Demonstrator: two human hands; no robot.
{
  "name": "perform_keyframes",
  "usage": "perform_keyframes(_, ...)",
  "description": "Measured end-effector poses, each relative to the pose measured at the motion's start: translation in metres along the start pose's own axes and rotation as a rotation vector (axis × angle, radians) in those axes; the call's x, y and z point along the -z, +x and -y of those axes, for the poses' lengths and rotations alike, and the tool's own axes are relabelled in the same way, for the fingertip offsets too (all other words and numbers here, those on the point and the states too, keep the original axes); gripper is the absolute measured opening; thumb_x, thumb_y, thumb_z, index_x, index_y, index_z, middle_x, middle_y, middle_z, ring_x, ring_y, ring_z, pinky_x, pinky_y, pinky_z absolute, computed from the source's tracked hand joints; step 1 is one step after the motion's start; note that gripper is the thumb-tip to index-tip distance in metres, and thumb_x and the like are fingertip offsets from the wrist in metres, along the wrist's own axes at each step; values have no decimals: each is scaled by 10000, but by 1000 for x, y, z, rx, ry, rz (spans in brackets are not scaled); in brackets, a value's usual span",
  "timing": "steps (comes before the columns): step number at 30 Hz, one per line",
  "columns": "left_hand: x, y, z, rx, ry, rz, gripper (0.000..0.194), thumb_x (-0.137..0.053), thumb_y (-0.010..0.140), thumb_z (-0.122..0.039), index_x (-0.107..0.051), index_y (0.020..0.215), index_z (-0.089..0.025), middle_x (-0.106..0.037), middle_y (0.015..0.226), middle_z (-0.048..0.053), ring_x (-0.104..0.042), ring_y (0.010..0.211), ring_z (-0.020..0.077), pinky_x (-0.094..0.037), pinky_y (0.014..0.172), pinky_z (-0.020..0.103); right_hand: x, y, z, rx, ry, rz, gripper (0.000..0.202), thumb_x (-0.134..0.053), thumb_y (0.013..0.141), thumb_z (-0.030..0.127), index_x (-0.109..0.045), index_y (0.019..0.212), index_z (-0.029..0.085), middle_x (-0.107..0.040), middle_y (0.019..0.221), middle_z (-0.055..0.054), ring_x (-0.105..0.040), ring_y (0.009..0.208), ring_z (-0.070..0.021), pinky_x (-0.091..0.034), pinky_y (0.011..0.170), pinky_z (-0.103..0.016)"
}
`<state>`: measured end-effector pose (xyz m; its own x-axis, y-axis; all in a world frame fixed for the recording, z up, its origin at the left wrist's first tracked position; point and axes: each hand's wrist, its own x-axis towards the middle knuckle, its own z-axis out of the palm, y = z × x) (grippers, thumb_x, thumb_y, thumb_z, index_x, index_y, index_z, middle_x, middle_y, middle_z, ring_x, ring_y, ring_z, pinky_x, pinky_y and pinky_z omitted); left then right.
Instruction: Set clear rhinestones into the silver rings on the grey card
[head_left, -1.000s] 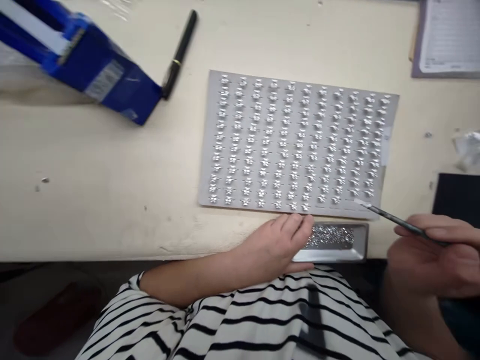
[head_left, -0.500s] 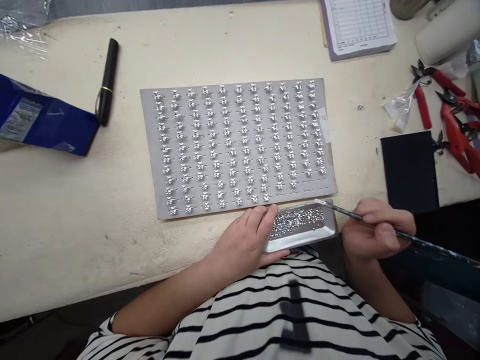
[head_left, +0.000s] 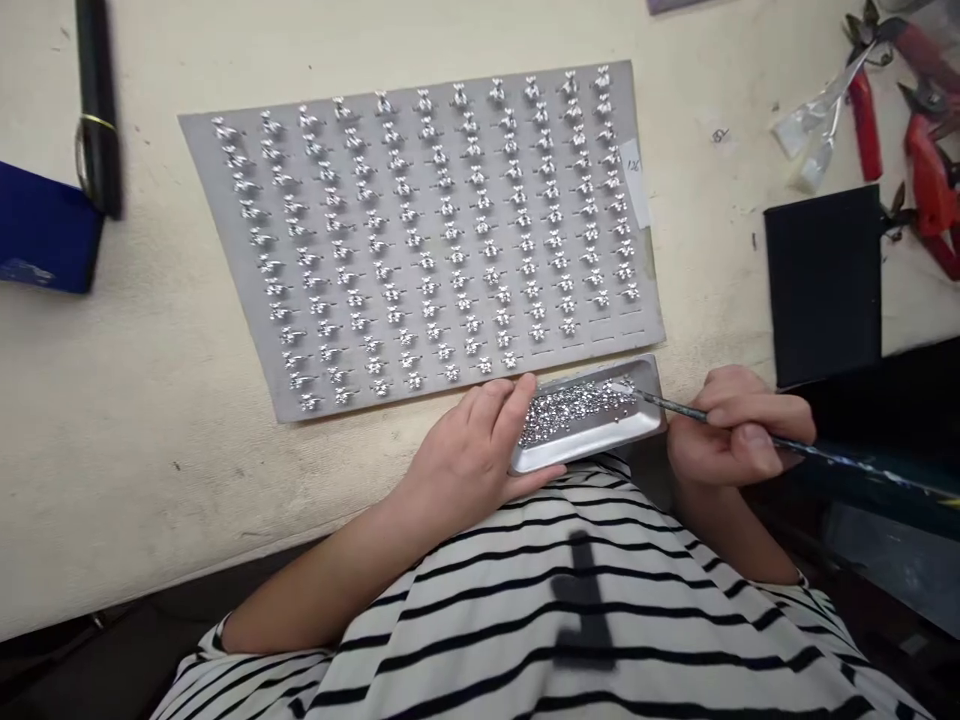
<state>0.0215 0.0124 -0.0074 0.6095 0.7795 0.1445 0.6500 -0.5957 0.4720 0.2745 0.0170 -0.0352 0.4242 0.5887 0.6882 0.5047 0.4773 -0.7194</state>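
Note:
My left hand (head_left: pixel 469 440) grips the left end of a small metal tray (head_left: pixel 592 440), fingers on its far side and thumb along the near side. Tiny sparkling stones (head_left: pixel 570 405) lie scattered in the tray. In my right hand (head_left: pixel 739 425) is a thin, paint-flecked stick like a brush (head_left: pixel 682 408), pinched between thumb and fingers. Its pale tip is among the stones at the tray's right end. Just beyond the tray lies a grey foam board (head_left: pixel 225 230) with rows of silver rings (head_left: pixel 427 260) stuck in slits; a few slits at its near right corner hold none.
Red-handled pliers (head_left: pixel 930 190) and clear plastic pieces (head_left: pixel 817 125) lie at the right, beside a black flat pad (head_left: pixel 825 285). A black pen (head_left: pixel 97 110) and a blue box (head_left: pixel 45 230) are at the left. The table's near edge runs by my body.
The brush-like stick's tip has moved from the tray's far rim down into the stones. My view has shifted nearer to the board. My left hand keeps its hold on the tray.

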Motion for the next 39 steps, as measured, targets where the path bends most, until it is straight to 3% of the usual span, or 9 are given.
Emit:
perform_keyframes(16, 2, 1, -1, 6, 9, 21, 796, -596, 926, -627, -415, 1401, -14, -624, 1170, 210, -638, 1072, 287, -610, 829, 393, -4, 1, 2, -23, 51, 90, 152, -394, 723, 256, -448, 584, 228, -286, 415, 56, -260, 337, -100, -198, 439, -309)
perform_keyframes(26, 0, 0, 0, 7, 17, 19, 820, -589, 922, -645, -426, 1409, -5, -608, 1182, 193, -632, 1057, 261, -598, 860, 349, -4, 2, 7, -83, 25, 153, 142, -413, 703, 247, -503, 593, 252, -366, 423, 53, -299, 346, -118, -230, 432, -321)
perform_keyframes(31, -1, -1, 0, -3, 23, 10, 817, -566, 933, -648, -435, 1400, 10, -612, 1172, 199, -627, 1066, 266, -596, 877, 358, -3, 4, 9, -64, 28, 143, 164, -404, 749, 254, -501, 616, 252, -342, 437, 54, -298, 348, -117, -228, 423, -328)
perform_keyframes(35, 0, -1, 0, -5, 31, 0, 781, -532, 956, -635, -436, 1401, 0, -620, 1176, 196, -629, 1078, 267, -594, 891, 362, -9, 23, 12, 7, -8, 82, 218, -422, 841, 310, -596, 712, 301, -377, 498, 48, -363, 395, -137, -293, 411, -355)
perform_keyframes(39, -1, -1, 0, -11, 33, -15, 780, -518, 961, -637, -433, 1400, 2, -627, 1161, 196, -634, 1074, 273, -595, 894, 368, -27, 61, 5, -26, -24, 105, 190, -486, 877, 328, -662, 809, 307, -502, 618, 33, -506, 518, -134, -376, 435, -336)
